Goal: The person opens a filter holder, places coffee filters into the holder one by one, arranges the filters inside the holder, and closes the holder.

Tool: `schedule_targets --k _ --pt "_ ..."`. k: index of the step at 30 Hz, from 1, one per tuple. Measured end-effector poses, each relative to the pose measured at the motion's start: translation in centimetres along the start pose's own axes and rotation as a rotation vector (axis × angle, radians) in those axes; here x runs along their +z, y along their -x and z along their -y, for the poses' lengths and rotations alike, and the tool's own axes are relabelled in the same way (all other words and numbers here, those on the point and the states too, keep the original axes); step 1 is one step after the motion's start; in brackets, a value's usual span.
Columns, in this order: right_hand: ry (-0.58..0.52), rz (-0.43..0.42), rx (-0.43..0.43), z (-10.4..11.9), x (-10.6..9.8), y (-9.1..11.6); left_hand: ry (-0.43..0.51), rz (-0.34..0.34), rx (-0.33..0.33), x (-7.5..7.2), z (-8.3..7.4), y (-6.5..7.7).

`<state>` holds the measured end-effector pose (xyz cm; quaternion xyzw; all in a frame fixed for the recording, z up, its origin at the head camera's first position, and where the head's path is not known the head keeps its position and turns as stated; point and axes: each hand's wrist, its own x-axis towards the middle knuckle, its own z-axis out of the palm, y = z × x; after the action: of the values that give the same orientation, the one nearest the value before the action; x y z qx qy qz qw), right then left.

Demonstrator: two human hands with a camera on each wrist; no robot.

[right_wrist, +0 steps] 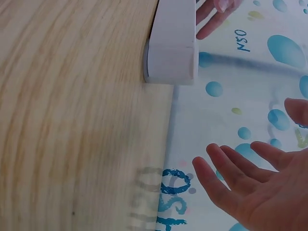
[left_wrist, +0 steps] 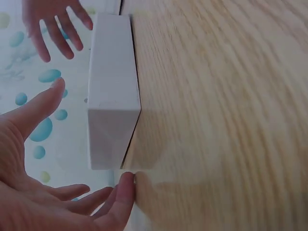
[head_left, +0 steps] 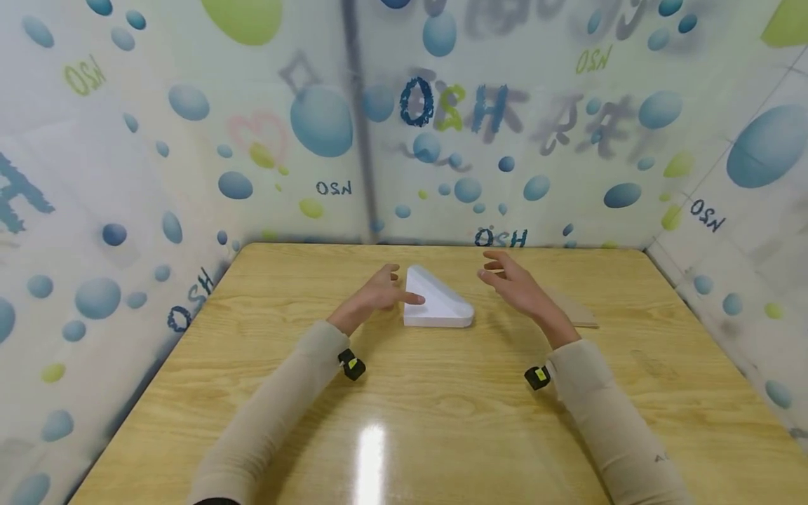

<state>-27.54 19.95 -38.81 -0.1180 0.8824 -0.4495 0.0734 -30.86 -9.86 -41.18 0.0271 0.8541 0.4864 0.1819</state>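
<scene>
A white tray [head_left: 438,321] sits on the tabletop [head_left: 454,414], left hand [head_left: 381,291] just beside it, right hand [head_left: 516,286] farther off, both hands' fingers [right_wrist: 211,185] loosely spread.

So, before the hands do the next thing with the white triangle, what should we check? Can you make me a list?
1. White triangle flat on the table: ok.
2. Left fingers gripping it: not ok, close by but not holding it.
3. Right fingers gripping it: not ok, there's a gap.
4. Flat tan thing out of that gap: ok, it's by the right wrist.
5. Triangle light enough to lift: cannot tell.
</scene>
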Motion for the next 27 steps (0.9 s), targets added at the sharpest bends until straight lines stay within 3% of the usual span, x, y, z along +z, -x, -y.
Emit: schedule_targets --k 10,21,27 --pt "-0.015 0.017 -0.004 -0.3 0.4 -0.1 0.012 0.070 0.002 0.0 0.5 -1.8" --pt "-0.041 0.045 -0.044 0.1 0.4 -0.2 -0.052 0.094 0.001 -0.3 0.0 -2.2" --pt "-0.068 0.061 -0.040 -0.2 0.1 0.1 -0.095 0.100 0.059 0.1 -0.4 -2.1"
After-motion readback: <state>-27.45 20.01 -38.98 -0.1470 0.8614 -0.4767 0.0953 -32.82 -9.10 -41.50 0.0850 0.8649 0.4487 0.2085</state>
